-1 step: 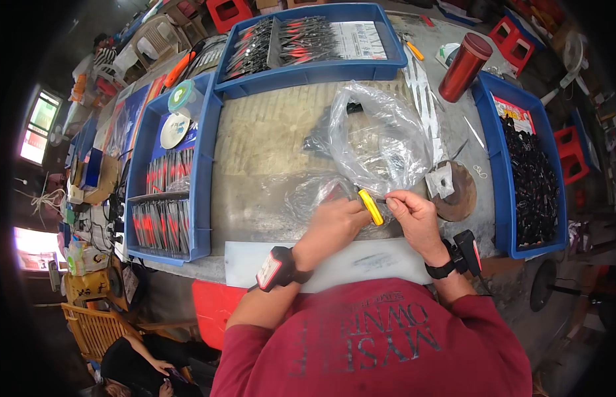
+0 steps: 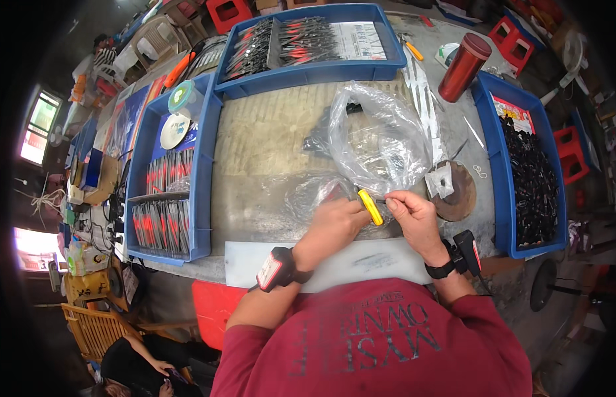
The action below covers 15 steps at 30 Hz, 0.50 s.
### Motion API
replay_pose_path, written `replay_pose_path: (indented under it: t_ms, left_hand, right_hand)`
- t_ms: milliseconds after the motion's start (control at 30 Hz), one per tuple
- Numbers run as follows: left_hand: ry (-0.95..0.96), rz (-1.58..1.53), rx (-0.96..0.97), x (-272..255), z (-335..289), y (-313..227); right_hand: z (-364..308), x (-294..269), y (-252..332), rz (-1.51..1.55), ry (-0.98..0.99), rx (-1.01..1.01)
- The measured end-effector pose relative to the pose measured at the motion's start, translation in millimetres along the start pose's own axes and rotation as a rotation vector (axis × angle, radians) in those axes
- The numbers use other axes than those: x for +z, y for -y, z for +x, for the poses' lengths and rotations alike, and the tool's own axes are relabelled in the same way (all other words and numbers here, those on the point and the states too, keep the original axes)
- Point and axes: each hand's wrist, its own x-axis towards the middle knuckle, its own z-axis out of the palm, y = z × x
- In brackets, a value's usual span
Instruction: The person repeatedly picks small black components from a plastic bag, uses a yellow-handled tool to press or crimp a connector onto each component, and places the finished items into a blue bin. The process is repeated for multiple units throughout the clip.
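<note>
We see the left hand (image 2: 338, 221) with its fingers curled around a yellow-bodied implement (image 2: 371, 207), near the front edge of the worktable (image 2: 481, 188); the right hand (image 2: 414, 215) pinches a small dark part beside it between thumb and forefinger. How far those two are joined we cannot tell. As far as the view shows, much sits already sorted: the blue tray along the left edge (image 2: 201, 231) has two compartments of red-and-black flat packets (image 2: 164, 169), with a teal-lidded tub (image 2: 182, 97) and a white disc (image 2: 175, 132) toward its far end. The blue tray at the far edge (image 2: 308, 75) carries two batches of black-and-red pieces (image 2: 305, 41) split by a divider, its right part showing a printed sheet (image 2: 359, 40). Left unsorted, we judge, is the loose heap of black parts (image 2: 529, 175) in the blue tray by the right edge (image 2: 504, 198). Beyond the hands lies a clear plastic bag (image 2: 342, 135), its contents unclear to us.
</note>
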Motion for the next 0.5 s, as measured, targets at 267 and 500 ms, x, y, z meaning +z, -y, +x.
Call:
replay_pose_path:
  t_ms: [267,500]
  left_hand:
    - [-0.083,-0.002,0.059,6.1,0.8,-1.6]
    - [-0.194,-0.282,-0.152,-2.7,0.4,-1.2]
  right_hand:
    - [-6.0,0.1,5.2,0.016,0.010,0.006]
    - [-8.3,0.9,10.7,-0.006,0.004,0.006]
